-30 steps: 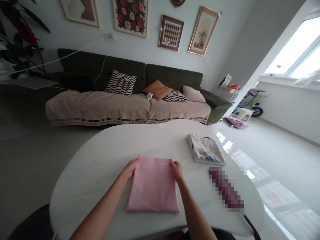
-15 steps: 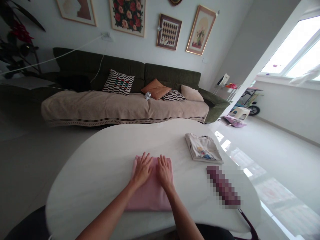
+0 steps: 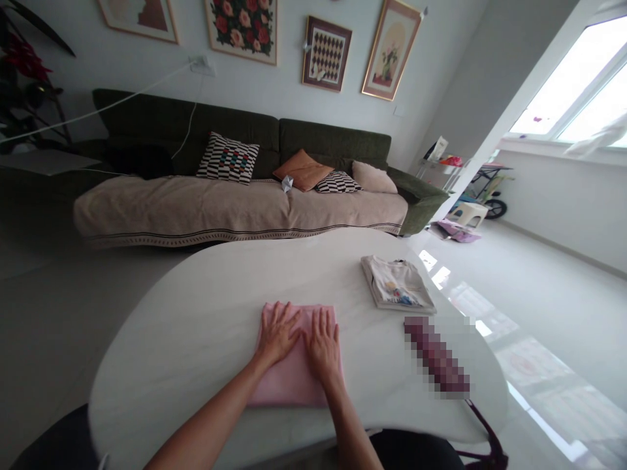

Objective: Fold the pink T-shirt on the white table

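A folded pink cloth [image 3: 284, 385] lies on the white oval table [image 3: 196, 313] in front of me. My left hand [image 3: 278, 333] lies flat on its upper left part, fingers spread. My right hand [image 3: 323, 343] lies flat beside it on the upper right part, fingers stretched out. Both palms press down on the cloth and hold nothing. A folded white T-shirt [image 3: 396, 290] with a coloured print rests on the table further right, apart from both hands.
A blurred dark-red oblong thing [image 3: 435, 356] lies near the table's right edge. Behind the table stands a green sofa [image 3: 235, 163] with a beige cover and several cushions. Shiny floor runs to the right; a dark chair [image 3: 63, 444] sits at the lower left.
One second ago my hands held the cloth's far corners. They then came together flat on top of it, and the cloth now looks shorter, folded over once more.
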Demonstrator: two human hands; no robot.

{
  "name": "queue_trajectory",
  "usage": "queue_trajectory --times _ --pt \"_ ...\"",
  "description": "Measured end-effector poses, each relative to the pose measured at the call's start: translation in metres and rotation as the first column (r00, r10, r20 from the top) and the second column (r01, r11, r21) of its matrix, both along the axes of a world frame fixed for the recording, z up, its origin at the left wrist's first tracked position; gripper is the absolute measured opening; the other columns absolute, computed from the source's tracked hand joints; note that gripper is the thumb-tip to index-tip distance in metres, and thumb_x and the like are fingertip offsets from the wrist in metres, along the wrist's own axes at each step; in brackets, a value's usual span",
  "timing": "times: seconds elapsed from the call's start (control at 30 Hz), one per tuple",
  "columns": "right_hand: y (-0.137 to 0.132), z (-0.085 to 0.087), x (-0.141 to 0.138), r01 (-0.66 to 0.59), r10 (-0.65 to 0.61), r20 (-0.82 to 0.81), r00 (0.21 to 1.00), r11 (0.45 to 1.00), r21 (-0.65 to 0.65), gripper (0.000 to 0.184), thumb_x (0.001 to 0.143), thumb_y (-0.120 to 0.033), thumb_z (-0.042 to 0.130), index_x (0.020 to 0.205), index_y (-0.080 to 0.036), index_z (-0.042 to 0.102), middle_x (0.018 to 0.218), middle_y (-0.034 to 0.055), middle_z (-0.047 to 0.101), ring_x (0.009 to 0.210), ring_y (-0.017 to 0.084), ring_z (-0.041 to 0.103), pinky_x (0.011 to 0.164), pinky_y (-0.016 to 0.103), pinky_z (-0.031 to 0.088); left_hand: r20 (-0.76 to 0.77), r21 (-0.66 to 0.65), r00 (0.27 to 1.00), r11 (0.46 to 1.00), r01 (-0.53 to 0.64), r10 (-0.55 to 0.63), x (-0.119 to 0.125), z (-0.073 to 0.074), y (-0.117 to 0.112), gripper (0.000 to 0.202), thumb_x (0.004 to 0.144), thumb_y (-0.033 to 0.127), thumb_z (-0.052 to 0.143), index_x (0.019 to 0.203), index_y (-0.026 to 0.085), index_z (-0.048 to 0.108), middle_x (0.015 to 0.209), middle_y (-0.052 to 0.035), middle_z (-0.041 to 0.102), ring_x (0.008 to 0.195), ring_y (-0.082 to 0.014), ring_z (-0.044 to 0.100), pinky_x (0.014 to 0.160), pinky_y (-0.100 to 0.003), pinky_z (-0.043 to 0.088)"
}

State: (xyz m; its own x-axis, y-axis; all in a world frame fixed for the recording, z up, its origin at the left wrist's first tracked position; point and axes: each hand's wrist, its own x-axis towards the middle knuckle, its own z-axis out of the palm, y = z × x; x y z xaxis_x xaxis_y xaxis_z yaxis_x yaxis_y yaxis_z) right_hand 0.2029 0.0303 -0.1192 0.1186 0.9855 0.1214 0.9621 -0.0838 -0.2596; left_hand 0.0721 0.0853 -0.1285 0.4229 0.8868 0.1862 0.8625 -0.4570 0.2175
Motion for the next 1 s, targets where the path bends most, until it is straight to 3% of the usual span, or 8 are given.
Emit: queue_trajectory --times 0.07,0.13,0.23,0.37,0.53,0.7,0.83,1.0 --pt "-0.026 -0.006 -0.015 -0.103 0.103 -0.011 0.995 0.994 0.023 0.056 0.089 -0.046 0.021 0.138 -0.02 0.014 0.144 0.0049 0.016 0.133 0.02 0.011 0.105 0.043 0.016 -0.004 -0.004 1.0 1.0 0.005 -0.005 -0.001 -0.002 0.001 0.048 0.085 0.047 0.036 0.132 0.037 0.032 0.143 -0.0021 0.028 0.131 -0.0325 0.014 0.099 -0.058 0.003" --pt "-0.05 -0.011 -0.019 -0.124 0.124 -0.015 0.992 0.992 0.024 0.057 0.089 -0.049 0.02 0.138 -0.021 0.013 0.143 0.0036 0.019 0.132 0.019 0.014 0.104 0.04 0.019 -0.002 -0.003 1.0 1.0 0.011 -0.011 -0.001 -0.002 0.001 0.048 0.085 0.046 0.036 0.132 0.037 0.032 0.143 -0.0018 0.027 0.131 -0.0326 0.014 0.099 -0.059 0.004" --pt "-0.077 -0.015 0.0 -0.087 0.087 0.015 0.996 0.996 0.0 0.06 0.087 -0.051 0.021 0.138 -0.02 0.015 0.143 0.0039 0.02 0.132 0.019 0.016 0.104 0.04 0.022 -0.002 -0.017 1.0 1.0 0.01 -0.01 0.0 -0.001 0.0 0.047 0.085 0.046 0.036 0.132 0.037 0.032 0.143 -0.0016 0.027 0.131 -0.0326 0.013 0.099 -0.059 0.005" --pt "-0.098 -0.013 0.034 -0.057 0.061 0.059 0.996 0.996 -0.067 0.058 0.088 -0.051 0.018 0.138 -0.022 0.013 0.143 0.0024 0.018 0.132 0.022 0.014 0.103 0.048 0.02 -0.008 -0.045 1.0 0.999 0.002 -0.002 0.0 0.004 0.002 0.048 0.085 0.046 0.036 0.132 0.037 0.031 0.143 -0.0019 0.027 0.131 -0.0322 0.013 0.1 -0.059 0.004" --pt "-0.097 0.0 0.029 -0.037 0.042 0.091 0.995 0.998 -0.056 0.055 0.089 -0.047 0.017 0.137 -0.019 0.016 0.143 0.0034 0.017 0.133 0.023 0.01 0.104 0.053 0.012 0.003 -0.048 1.0 0.999 0.006 -0.006 0.005 0.015 -0.01 0.047 0.086 0.045 0.035 0.132 0.035 0.032 0.143 -0.0052 0.026 0.131 -0.0344 0.013 0.096 -0.064 0.005" --pt "-0.08 0.006 0.006 -0.127 0.127 0.048 0.991 0.992 0.002 0.053 0.09 -0.045 0.019 0.137 -0.022 0.015 0.143 0.0019 0.018 0.132 0.019 0.013 0.105 0.045 0.018 0.035 0.041 0.991 0.991 0.126 -0.127 0.004 0.009 -0.061 0.047 0.09 0.034 0.028 0.136 0.033 0.021 0.145 -0.002 0.021 0.132 -0.0273 0.014 0.102 -0.056 0.007" --pt "-0.076 -0.007 0.006 -0.182 0.182 0.014 0.983 0.983 -0.008 0.056 0.089 -0.048 0.021 0.138 -0.021 0.015 0.142 0.0015 0.02 0.132 0.019 0.016 0.105 0.042 0.022 -0.001 -0.021 0.999 0.999 0.04 -0.04 -0.029 -0.005 -0.086 0.051 0.087 0.042 0.033 0.136 0.033 0.021 0.144 -0.003 0.022 0.131 -0.027 0.017 0.102 -0.051 0.016" --pt "-0.081 -0.019 0.013 -0.203 0.203 -0.064 0.977 0.979 0.015 0.057 0.087 -0.047 0.027 0.138 -0.021 0.019 0.142 0.0021 0.023 0.131 0.021 0.018 0.105 0.044 0.022 -0.026 -0.087 0.996 0.992 -0.089 0.088 -0.071 -0.008 -0.087 0.051 0.087 0.042 0.031 0.136 0.03 0.023 0.143 -0.0048 0.026 0.13 -0.0246 0.023 0.101 -0.053 0.017"
